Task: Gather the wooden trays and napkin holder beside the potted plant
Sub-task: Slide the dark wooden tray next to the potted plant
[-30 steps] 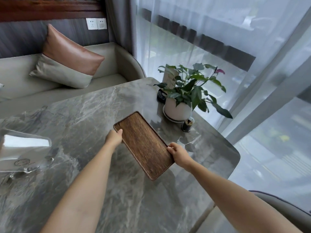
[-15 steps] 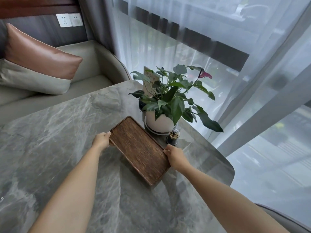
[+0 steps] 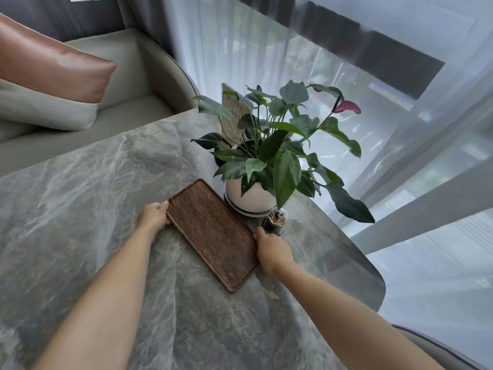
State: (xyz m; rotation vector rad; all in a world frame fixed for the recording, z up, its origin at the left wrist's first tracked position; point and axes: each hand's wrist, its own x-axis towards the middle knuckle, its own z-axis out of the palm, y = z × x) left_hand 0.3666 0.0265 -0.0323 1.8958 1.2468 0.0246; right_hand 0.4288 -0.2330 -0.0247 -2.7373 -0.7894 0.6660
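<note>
**Wooden tray held at both long edges, just beside the potted plant**

The dark wooden tray [image 3: 212,232] lies on the grey marble table [image 3: 80,198], set diagonally with one short end toward 11 o'clock and the other toward 5 o'clock. Whether it rests fully flat on the stone cannot be told. Its far corner sits just beside the white pot of the potted plant [image 3: 262,161], which stands at the tray's 1 o'clock.

The left hand [image 3: 154,217] is closed on the tray's long edge at 9 o'clock, thumb on the rim and fingers curled under out of sight. The right hand [image 3: 272,251] is clamped on the opposite long edge at 3 o'clock, thumb against the rim.

A small toothpick jar [image 3: 274,222] stands just beyond the right hand, between it and the pot. A paper sign [image 3: 236,116] with handwriting rises among the leaves at the plant's 11 o'clock. At the table's 10 o'clock is a grey sofa [image 3: 138,84] with a brown and grey cushion [image 3: 50,84]. Sheer curtains [image 3: 373,102] hang from 12 to 3 o'clock.
</note>
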